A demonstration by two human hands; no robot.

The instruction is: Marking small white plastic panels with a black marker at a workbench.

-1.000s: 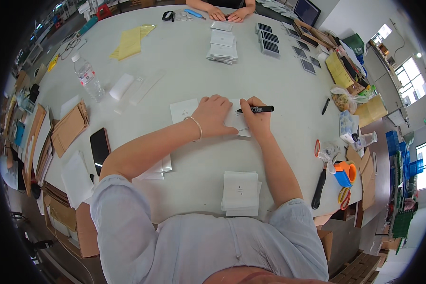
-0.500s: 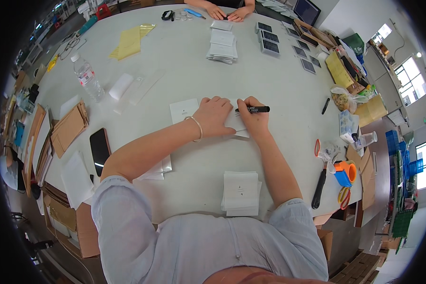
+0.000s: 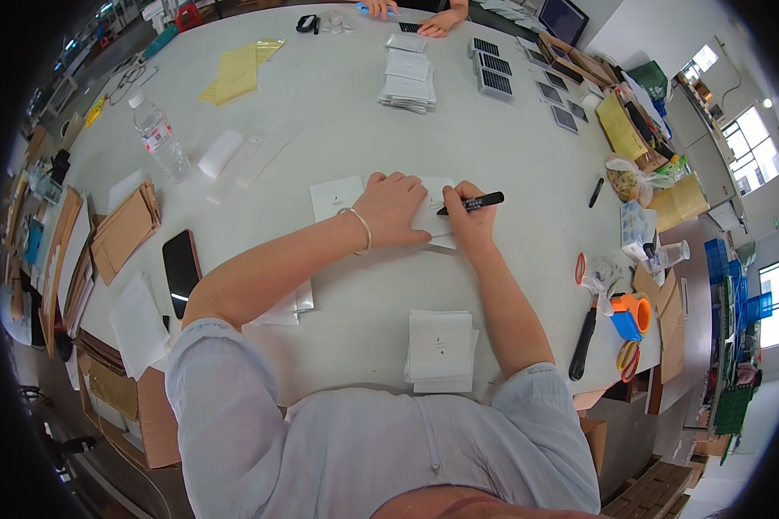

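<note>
Under the two hands, near the middle of the white table (image 3: 337, 121), lies a white card (image 3: 432, 212), and everything else is placed from it. The left hand (image 3: 394, 208) lies flat on the card's left part, fingers spread and gripping nothing, a thin bracelet (image 3: 361, 229) on its wrist. The right hand (image 3: 469, 221) is closed around a black marker (image 3: 471, 203), its tip touching the card's right part. Just left of the card lies a second white card (image 3: 336, 197). Nearer the person than the card sits a stack of white cards (image 3: 439, 348). Far beyond it lies another pile of white cards (image 3: 407, 82). Well to the left stands a water bottle (image 3: 160, 138), and a black phone (image 3: 181, 270) lies lower left.
</note>
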